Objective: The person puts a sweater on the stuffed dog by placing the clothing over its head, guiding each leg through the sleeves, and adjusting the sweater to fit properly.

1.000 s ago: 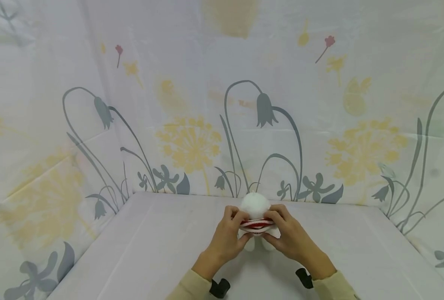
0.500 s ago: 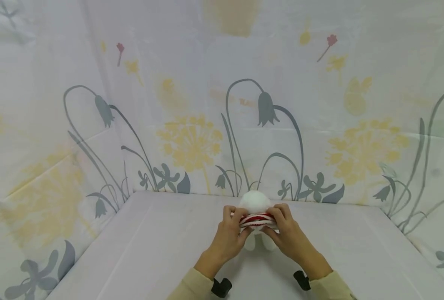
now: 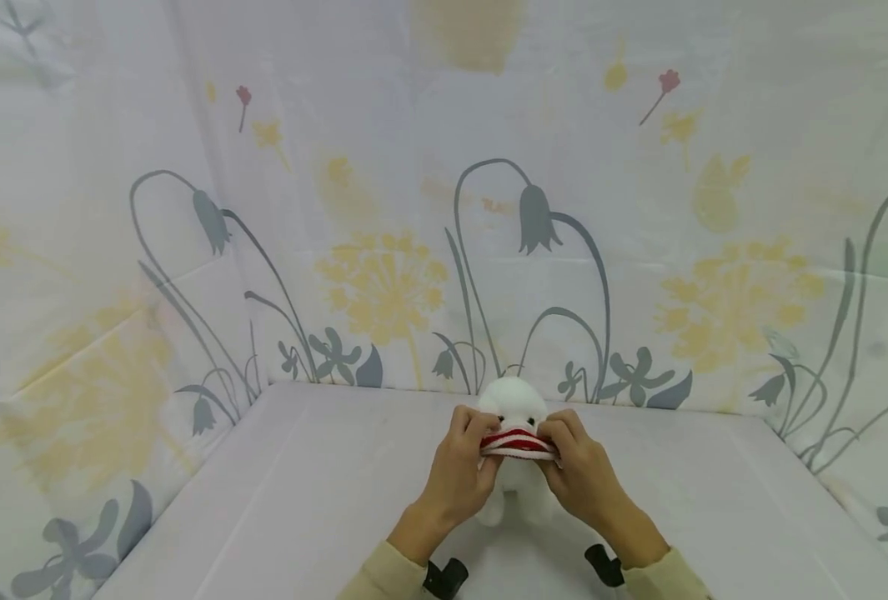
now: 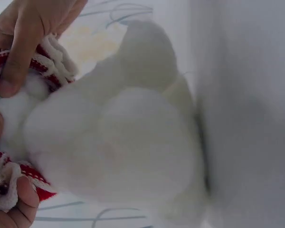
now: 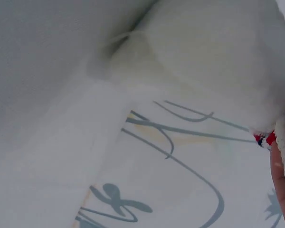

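A white plush toy [image 3: 511,397] is upright before me, with dark eyes showing just above a red-and-white knitted garment [image 3: 519,443]. The garment lies bunched in a band across the toy below its eyes. My left hand [image 3: 459,471] pinches the band's left side, fingers curled over the upper edge and thumb underneath. On the other side my right hand [image 3: 588,473] grips it the same way. The left wrist view shows the toy's white body [image 4: 133,137] large, with both thumbs against the plush inside the knit. At the right wrist view's edge, a finger [image 5: 279,175] presses the garment's white trim.
The toy stands on a white tabletop [image 3: 323,467]. Behind it hangs a pale curtain [image 3: 609,125] printed with grey and yellow flowers. Black wrist mounts [image 3: 447,577] and beige sleeves [image 3: 383,575] are at the front.
The toy's head has tilted back, so its dark eyes now show. Its legs show lower in view. The knitted band has shifted slightly up in view with both hands.
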Demonstrator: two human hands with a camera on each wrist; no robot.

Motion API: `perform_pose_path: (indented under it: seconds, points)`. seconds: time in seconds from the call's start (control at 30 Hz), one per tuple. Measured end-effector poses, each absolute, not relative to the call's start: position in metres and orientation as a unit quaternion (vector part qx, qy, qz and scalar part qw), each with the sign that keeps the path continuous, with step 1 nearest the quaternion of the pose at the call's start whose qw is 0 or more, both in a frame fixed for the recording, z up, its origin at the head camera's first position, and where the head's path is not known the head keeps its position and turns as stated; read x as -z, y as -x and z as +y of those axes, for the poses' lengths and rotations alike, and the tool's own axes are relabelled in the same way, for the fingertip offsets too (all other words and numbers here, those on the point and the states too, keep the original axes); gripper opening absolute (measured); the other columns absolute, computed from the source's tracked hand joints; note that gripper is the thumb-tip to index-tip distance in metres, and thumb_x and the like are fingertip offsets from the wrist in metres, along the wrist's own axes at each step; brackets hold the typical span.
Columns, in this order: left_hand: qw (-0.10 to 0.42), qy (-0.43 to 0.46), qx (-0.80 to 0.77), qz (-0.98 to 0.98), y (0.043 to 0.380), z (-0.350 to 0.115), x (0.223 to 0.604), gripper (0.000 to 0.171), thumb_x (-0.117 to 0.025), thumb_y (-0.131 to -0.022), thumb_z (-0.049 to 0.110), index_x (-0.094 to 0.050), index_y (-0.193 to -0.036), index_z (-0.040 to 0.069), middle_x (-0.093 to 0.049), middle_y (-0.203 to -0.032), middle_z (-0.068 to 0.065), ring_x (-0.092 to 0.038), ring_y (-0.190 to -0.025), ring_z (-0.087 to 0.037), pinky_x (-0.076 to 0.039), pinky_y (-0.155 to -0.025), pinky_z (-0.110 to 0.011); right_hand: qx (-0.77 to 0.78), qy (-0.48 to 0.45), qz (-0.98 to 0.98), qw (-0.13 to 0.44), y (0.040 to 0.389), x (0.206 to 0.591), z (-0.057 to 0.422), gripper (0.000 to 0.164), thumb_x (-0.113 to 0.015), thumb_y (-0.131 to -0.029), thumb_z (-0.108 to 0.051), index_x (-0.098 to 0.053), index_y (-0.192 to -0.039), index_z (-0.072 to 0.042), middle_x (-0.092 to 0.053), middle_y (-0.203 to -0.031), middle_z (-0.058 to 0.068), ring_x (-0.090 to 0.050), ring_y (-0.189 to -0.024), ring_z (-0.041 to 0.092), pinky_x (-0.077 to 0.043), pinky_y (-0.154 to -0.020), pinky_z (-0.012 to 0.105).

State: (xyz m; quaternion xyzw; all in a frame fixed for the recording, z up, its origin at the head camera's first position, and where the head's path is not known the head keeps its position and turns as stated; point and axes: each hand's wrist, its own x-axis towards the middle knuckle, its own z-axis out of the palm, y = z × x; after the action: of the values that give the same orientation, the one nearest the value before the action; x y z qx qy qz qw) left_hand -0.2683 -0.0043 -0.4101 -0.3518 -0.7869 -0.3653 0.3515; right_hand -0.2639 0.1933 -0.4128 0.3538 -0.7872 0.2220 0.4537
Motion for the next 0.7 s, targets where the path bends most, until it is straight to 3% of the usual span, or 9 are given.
perform_pose_path:
  seconds: [0.2,0.37,0.47,0.57,0.7]
  points:
    - [0.337,0.335,0.394,-0.787,0.26,-0.005,0.397,0.031,-0.07,-0.078,0.001,-0.054,-0.103,0.01,-0.045,-0.097,-0.004,-0.053,-0.078,-0.012,-0.048,-0.067,-0.024,-0.235,-0.351,-0.778,0.466,0.258,0.403,0.189,0.036,-0.046,-0.1,-0.037,-0.058,-0.1,-0.002,-0.053,-0.097,0.005,-0.055,-0.077,0.009,-0.049,-0.06,0.023]
    - [0.273,0.319,0.436,-0.796,0.257,-0.007,0.393,0.026,-0.068,-0.087,0.022,-0.055,-0.108,0.011,-0.044,-0.098,-0.002,-0.048,-0.081,-0.009,-0.045,-0.07,-0.024,-0.304,-0.338,-0.804,0.383,0.251,0.401,0.187,0.035,-0.058,-0.095,-0.036,-0.059,-0.114,-0.007,-0.048,-0.106,0.004,-0.051,-0.08,0.008,-0.047,-0.064,0.02]
    - [0.246,0.302,0.482,-0.785,0.257,-0.008,0.39,0.015,-0.058,-0.095,0.025,-0.059,-0.103,0.012,-0.045,-0.092,-0.002,-0.044,-0.077,-0.009,-0.042,-0.066,-0.023,-0.372,-0.318,-0.804,0.338,0.248,0.398,0.185,0.019,-0.063,-0.093,-0.016,-0.061,-0.111,-0.011,-0.047,-0.104,0.001,-0.046,-0.082,0.008,-0.044,-0.065,0.02]
    - [0.217,0.291,0.512,-0.778,0.255,-0.008,0.386,0.008,-0.056,-0.096,0.021,-0.059,-0.095,0.013,-0.044,-0.088,-0.002,-0.043,-0.074,-0.011,-0.041,-0.062,-0.023,-0.411,-0.299,-0.797,0.326,0.247,0.393,0.182,0.02,-0.061,-0.089,0.002,-0.063,-0.102,-0.013,-0.048,-0.097,0.001,-0.045,-0.08,0.01,-0.043,-0.063,0.021]
    - [0.179,0.288,0.498,-0.798,0.251,-0.009,0.383,0.011,-0.065,-0.089,0.015,-0.055,-0.09,0.016,-0.041,-0.092,-0.003,-0.044,-0.078,-0.013,-0.043,-0.063,-0.023,-0.423,-0.288,-0.801,0.311,0.243,0.39,0.18,0.022,-0.069,-0.084,0.001,-0.061,-0.094,-0.017,-0.046,-0.096,0.001,-0.047,-0.081,0.012,-0.045,-0.064,0.022]
